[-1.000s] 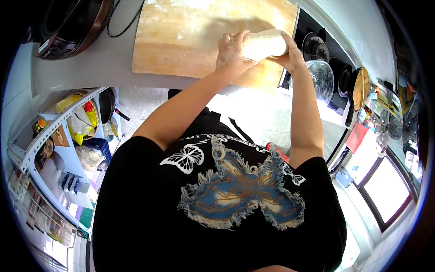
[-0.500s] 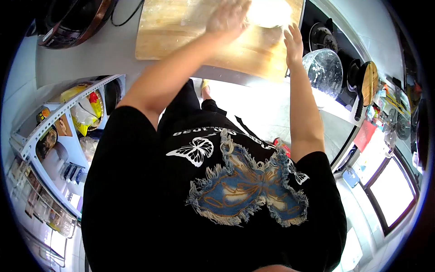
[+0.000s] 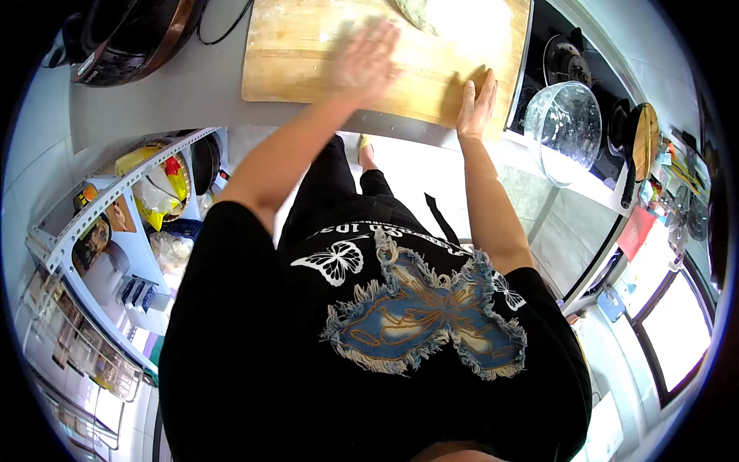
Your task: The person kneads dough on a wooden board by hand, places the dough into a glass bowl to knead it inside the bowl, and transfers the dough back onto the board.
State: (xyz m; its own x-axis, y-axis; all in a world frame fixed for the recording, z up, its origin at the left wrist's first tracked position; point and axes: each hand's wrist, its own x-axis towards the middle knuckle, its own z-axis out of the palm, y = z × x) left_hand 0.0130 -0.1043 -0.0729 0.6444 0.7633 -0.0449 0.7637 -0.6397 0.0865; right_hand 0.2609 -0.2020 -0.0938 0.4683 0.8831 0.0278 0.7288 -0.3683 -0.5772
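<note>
Your left hand (image 3: pixel 368 63) and right hand (image 3: pixel 476 112) are open, fingers empty. Dough's (image 3: pixel 416 11) on the board (image 3: pixel 296 65) beyond them, too washed-out to judge how finished tbh.

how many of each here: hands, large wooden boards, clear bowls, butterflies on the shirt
Hands: 2 (left hand, right hand)
Large wooden board: 1
Clear bowl: 1
Butterflies: 3 (two white prints, one denim patch)
Total: 7

Torso: we wear a black short-sleeved shirt (image 3: pixel 254 369)
Decoration: frayed blue denim butterfly (image 3: pixel 427 319), white butterfly prints (image 3: pixel 332 263)
Legs: black trousers (image 3: pixel 314 181)
</note>
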